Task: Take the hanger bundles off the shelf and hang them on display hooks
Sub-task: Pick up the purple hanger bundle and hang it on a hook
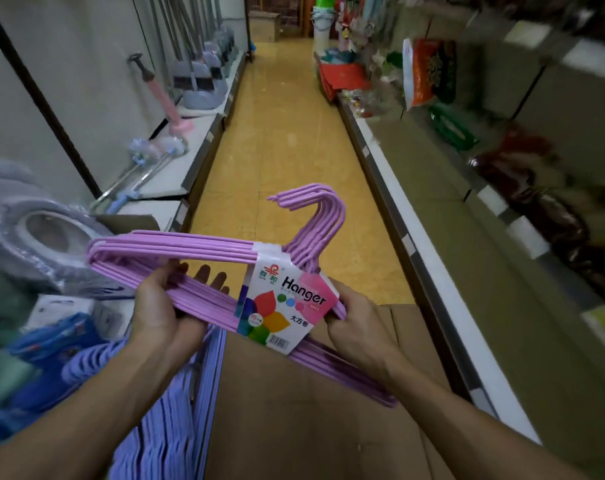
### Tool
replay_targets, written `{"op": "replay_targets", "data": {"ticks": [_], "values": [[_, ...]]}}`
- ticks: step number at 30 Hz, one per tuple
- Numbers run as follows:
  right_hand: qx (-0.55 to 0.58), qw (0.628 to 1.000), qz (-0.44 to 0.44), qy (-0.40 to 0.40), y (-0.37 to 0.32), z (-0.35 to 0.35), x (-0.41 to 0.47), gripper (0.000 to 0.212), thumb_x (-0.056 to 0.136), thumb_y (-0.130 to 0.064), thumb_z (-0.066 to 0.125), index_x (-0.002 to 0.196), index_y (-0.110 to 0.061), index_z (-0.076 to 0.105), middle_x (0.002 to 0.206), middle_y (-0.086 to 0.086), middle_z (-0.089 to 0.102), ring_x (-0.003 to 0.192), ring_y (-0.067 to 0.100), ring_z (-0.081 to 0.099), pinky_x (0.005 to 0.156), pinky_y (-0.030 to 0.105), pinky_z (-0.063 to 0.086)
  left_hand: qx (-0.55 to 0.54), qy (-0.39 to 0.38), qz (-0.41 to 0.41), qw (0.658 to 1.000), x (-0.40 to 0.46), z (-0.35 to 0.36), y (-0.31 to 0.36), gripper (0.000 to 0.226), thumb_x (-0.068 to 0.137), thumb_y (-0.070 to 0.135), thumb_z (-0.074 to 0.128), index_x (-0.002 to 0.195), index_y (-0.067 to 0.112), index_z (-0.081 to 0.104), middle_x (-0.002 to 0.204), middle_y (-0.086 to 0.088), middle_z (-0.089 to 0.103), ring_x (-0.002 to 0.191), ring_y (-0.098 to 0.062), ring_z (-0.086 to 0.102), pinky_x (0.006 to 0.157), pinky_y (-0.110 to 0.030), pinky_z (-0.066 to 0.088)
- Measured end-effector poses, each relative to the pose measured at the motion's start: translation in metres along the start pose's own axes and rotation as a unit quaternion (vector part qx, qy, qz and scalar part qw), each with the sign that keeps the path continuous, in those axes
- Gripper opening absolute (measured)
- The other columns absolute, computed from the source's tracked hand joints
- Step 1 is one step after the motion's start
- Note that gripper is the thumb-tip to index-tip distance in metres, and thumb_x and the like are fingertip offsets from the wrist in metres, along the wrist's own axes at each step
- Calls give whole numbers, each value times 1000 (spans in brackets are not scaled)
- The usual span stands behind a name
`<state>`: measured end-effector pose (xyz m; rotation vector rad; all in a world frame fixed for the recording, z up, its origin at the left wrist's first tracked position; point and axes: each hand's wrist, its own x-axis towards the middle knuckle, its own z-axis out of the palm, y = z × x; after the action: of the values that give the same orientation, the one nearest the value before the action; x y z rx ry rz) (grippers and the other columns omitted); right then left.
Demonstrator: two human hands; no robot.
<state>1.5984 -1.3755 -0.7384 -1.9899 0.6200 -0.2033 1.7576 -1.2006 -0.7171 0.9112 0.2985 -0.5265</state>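
Head view, yellow tiled floor (287,140), shelved aisle

A shop aisle: a yellow tiled floor (287,133) runs far between white-edged shelving, brooms and dustpans (204,74) lined up on the left, bagged goods (429,71) hanging on the right, and a retail-labelled hanger bundle (204,247) held near.
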Motion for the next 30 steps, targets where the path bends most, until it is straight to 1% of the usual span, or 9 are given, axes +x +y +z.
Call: {"op": "replay_targets", "data": {"ticks": [3, 5, 9, 12, 18, 20, 22, 24, 30], "values": [[4, 1000, 1, 5, -78, -40, -24, 45, 93, -13, 52, 117, -51, 55, 104, -14, 73, 99, 10, 67, 87, 45, 59, 8, -4, 5, 1000, -51, 46, 65, 13, 95, 23, 51, 87, 15, 58, 113, -12, 67, 96, -29, 73, 93, -45, 51], [16, 1000, -2, 9, -131, -65, -40, 44, 96, -11, 51, 116, -49, 58, 104, -14, 72, 100, 9, 67, 88, 46, 58, 14, -15, 17, 1000, -84, 79, 109, 12, 93, 23, 51, 87, 15, 59, 106, -10, 67, 107, -29, 68, 99, -47, 50], [19, 1000, -16, 12, -233, -120, -71, 33, 98, -14, 50, 115, -40, 60, 103, -13, 72, 100, 10, 67, 90, 48, 57, 34, -13, 36, 999, -155, 147, 192, 14, 97, 26, 49, 88, 16, 56, 69, -6, 72, 70, -22, 75, 78, -44, 52], [5, 1000, -24, 17, -299, -161, -86, 34, 96, -13, 48, 113, -40, 60, 103, -9, 72, 100, 14, 66, 90, 51, 56, 39, -25, 54, 998, -205, 196, 245, 19, 98, 28, 48, 85, 18, 56, 67, -7, 74, 74, -23, 75, 82, -47, 51], [0, 998, -49, 40, -417, -229, -112, 39, 94, -8, 50, 111, -40, 64, 100, -13, 73, 97, 8, 66, 89, 43, 58, 28, -65, 69, 995, -279, 268, 329, 14, 96, 30, 53, 94, 17, 56, 104, -13, 67, 82, -28, 75, 85, -53, 50], [4, 998, -59, 37, -447, -248, -123, 29, 98, -11, 51, 108, -34, 66, 96, -13, 73, 91, 3, 66, 83, 32, 59, 18, -76, 73, 994, -295, 279, 350, 16, 96, 29, 54, 90, 15, 56, 117, -17, 65, 105, -34, 68, 96, -55, 47], [4, 997, -66, 28, -472, -266, -136, 25, 99, -11, 52, 104, -32, 66, 93, -14, 73, 87, 0, 66, 74, 22, 56, 10, -88, 77, 993, -314, 290, 366, 16, 96, 27, 53, 87, 14, 56, 117, -18, 66, 113, -36, 63, 101, -56, 44], [-2, 997, -74, 21, -488, -279, -143, 26, 99, -11, 53, 97, -32, 67, 89, -14, 73, 83, -1, 65, 69, 17, 52, -7, -85, 82, 993, -331, 297, 375, 15, 97, 27, 51, 87, 15, 54, 108, -19, 67, 106, -36, 64, 98, -59, 44], [-4, 995, -96, 22, -530, -312, -155, 23, 97, -12, 54, 92, -30, 68, 86, -16, 74, 82, -1, 66, 73, 21, 54, -34, -80, 102, 991, -388, 335, 400, 16, 98, 28, 50, 95, 14, 56, 106, -18, 66, 101, -38, 63, 88, -55, 46]]}}
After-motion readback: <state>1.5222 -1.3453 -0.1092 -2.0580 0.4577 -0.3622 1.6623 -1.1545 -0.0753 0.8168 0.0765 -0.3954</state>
